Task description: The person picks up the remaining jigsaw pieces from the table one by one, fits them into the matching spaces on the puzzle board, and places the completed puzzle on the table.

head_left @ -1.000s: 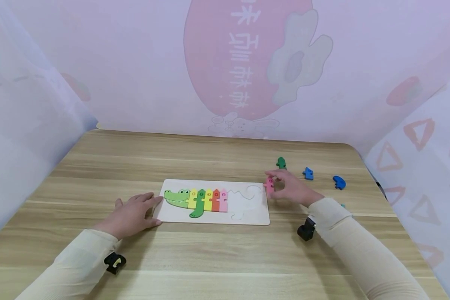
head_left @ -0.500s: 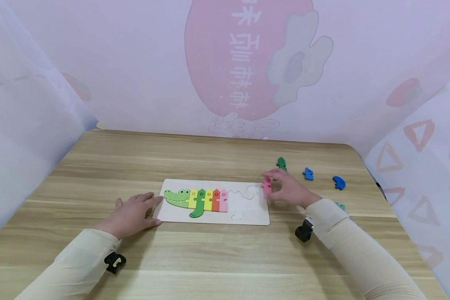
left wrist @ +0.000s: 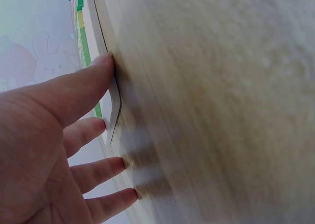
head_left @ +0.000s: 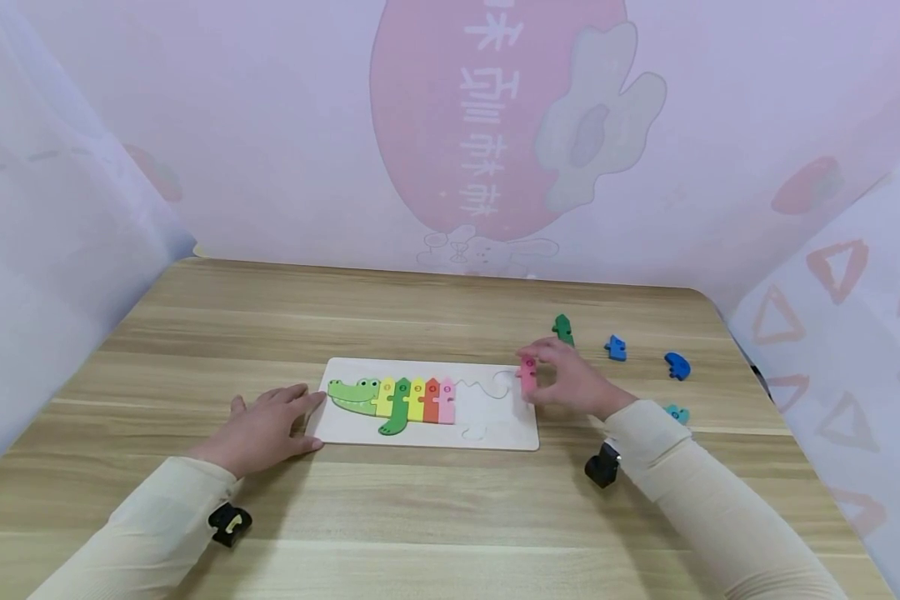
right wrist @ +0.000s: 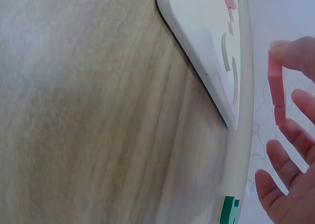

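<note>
Head view: pale patterned backdrop behind, wood-grained desk before it, neither altered over the last second. Right sleeve drawn slightly leftward; left sleeve lying as before. Mid-desk, flat and not visibly shifted, the puzzle board, with bare outlines across its right part.

At the board's left end, left hand, no different from a second ago: fingers spread, thumb and a fingertip touching the edge, grip apart. Steadying the board, to judge by that contact. Right hand, by contrast, eased leftward.

On the board, crocodile head and row of numbered pieces, unchanged, ending short of the outlines. In the right grip, clamped between thumb and fingertip, a pink piece, now above the board's right margin instead of around its edge; by the right wrist view, raised clear of the surface. Closer to the unfilled outlines, then, but not yet seated; numeral too small to read surely.

Loose on the desk at right: dark green piece, curved blue piece, smaller blue piece, and teal piece, showing more beside the sleeve than before.
</note>
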{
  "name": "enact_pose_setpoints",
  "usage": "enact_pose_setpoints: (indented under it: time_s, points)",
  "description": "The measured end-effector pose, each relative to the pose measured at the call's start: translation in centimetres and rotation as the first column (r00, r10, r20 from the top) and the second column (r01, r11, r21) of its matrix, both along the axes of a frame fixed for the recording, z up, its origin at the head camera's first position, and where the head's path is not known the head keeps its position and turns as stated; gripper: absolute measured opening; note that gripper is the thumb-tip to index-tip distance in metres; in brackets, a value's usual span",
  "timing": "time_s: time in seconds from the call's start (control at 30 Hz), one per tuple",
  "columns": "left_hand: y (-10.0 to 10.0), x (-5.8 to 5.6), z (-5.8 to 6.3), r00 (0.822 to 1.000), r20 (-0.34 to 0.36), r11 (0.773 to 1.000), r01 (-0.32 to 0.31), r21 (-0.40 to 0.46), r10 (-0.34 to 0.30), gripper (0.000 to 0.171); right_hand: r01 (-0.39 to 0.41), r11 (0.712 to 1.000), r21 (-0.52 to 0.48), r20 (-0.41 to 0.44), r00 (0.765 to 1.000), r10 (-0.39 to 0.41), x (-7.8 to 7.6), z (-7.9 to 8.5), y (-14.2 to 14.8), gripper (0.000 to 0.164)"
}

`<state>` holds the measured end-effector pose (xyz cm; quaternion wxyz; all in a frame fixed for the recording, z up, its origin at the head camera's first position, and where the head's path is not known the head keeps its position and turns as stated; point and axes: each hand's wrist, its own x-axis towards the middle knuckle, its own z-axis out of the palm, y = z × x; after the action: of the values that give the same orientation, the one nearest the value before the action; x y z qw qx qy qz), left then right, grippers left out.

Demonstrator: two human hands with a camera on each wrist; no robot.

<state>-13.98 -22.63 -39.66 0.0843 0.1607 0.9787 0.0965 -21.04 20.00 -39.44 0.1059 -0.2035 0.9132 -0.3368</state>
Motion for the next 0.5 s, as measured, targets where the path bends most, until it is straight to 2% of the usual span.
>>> enact_pose_setpoints:
  time_s: [0.5]
  points:
    - [-0.02, 0.03, -0.03, 1.000, -0.005, 1.000, 0.002, -0.001, -0.002, 0.068, -0.024, 0.999, 0.042, -0.033, 0.999, 0.025, 0.41, -0.10, -0.82, 0.061]
